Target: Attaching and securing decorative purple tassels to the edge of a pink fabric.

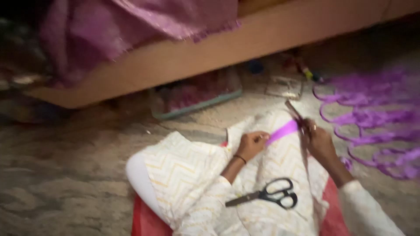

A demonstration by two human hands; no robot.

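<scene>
My left hand [252, 144] pinches one end of a short purple ribbon strip [282, 130] above my lap. At the strip's other end, my right hand [318, 140] grips a thin brownish stick-like tool [294, 111] that points up and away. Black-handled scissors [267, 195] lie shut on my cream zigzag-patterned garment [188, 175], just below both hands. The picture is blurred by motion.
A tangle of cut purple ribbon strips [376, 118] lies on the carpet to the right. A wooden bed frame [183, 61] with purple cloth [109, 30] draped over it runs across the back. A clear box [197, 94] and small items sit under it. A red mat [146, 220] lies beneath me.
</scene>
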